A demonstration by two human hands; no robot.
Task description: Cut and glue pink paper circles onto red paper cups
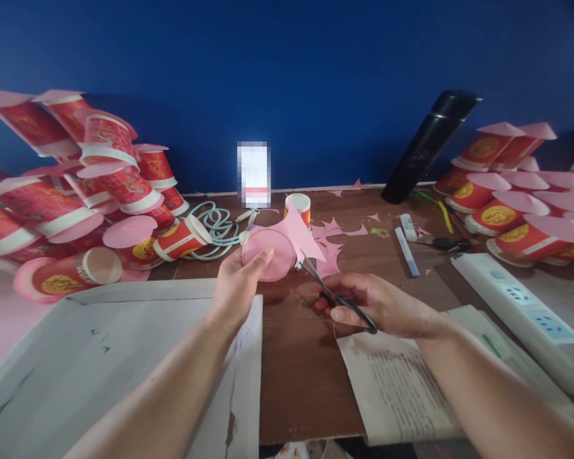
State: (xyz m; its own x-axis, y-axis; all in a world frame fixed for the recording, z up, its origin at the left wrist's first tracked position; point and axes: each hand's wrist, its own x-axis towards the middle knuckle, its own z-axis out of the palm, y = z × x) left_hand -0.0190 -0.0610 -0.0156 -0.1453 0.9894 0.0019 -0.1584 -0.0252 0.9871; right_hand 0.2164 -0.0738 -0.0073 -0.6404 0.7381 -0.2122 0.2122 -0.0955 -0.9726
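My left hand (pixel 236 284) is closed on a paper cup with a pink paper sheet (pixel 272 252) stuck over its mouth, held above the brown table (pixel 296 376). My right hand (pixel 380 306) grips black-handled scissors (pixel 337 296), whose blades reach up to the pink paper's jagged corner (pixel 299 233) at the cup's right rim. Pink offcuts (pixel 332 239) lie on the table just behind the scissors. A single red cup (pixel 297 205) stands upright behind the pink paper.
Red paper cups capped with pink paper are heaped at the left (pixel 90 191) and stacked at the right (pixel 511 204). A black flask (pixel 428 146) leans on the blue wall. A coiled cable (pixel 215 226), markers (pixel 406 248), a power strip (pixel 521 306), printed pages (pixel 402 389) and grey paper (pixel 110 363) surround my hands.
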